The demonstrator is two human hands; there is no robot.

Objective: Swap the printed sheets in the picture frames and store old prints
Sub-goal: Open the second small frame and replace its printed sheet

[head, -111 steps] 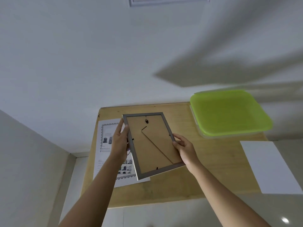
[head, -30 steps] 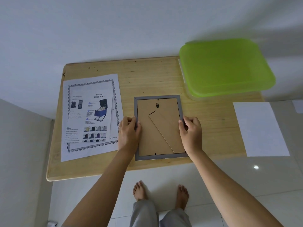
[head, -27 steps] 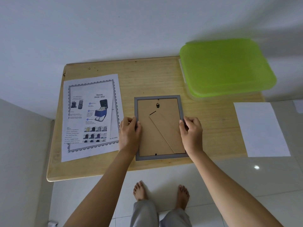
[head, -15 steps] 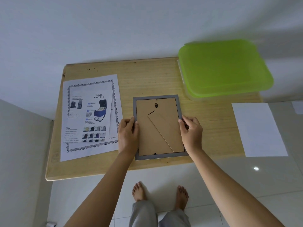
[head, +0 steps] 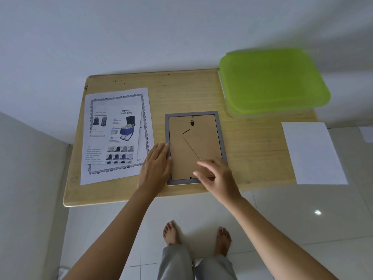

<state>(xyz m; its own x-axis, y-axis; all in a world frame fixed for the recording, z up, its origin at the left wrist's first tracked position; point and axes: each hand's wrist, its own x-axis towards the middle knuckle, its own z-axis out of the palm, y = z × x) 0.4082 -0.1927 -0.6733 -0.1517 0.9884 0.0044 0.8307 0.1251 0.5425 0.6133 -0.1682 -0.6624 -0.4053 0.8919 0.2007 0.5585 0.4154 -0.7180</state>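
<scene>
- Head view: a wooden table [head: 181,91] stands against a pale wall, seen from above.
- A printed sheet [head: 117,136] with a decorative border and the heading "TRAVEL SHOE BAG" lies flat on the left part of the table, its left side near the left edge.
- The left hand [head: 156,166] lies flat with its fingers straight and together. It covers the lower right corner of the printed sheet, and its fingertips touch the left rail of the picture frame [head: 181,154].
- The picture frame lies face down in the middle of the table, its near rail just beside the front edge. The brown backing board, the folded stand and a small hanger face up.
- The right hand [head: 220,176] is over the near right corner of the frame, fingers loosely spread and holding nothing. It is blurred, so I cannot tell whether it touches the backing.
- A shallow box with a green lid [head: 272,81] sits on the back right corner, lid on.
- A blank white sheet [head: 312,152] lies at the right edge and reaches past it.
</scene>
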